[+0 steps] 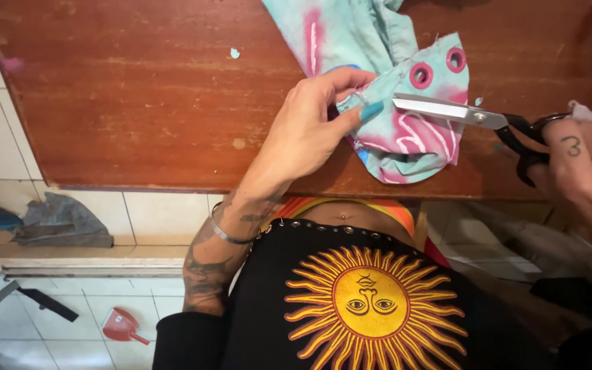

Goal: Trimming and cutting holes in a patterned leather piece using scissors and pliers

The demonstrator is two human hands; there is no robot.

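my left hand [310,127] pinches the turquoise-pink fabric [412,130] edge; scissors [474,120] gripped in my right hand [587,168] point left toward it, blades together.

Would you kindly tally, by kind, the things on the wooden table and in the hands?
Scissors: 1, in the right hand
Fabric: 1 teal and pink piece, held by the left hand
Eyelets: 2, pink, in the fabric
Scraps: 2, small, on the table
Total: 6

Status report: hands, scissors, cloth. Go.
Left hand pinching teal-pink cloth flat on wooden table. Right hand working scissors, blades at cloth edge. Nothing blocking.
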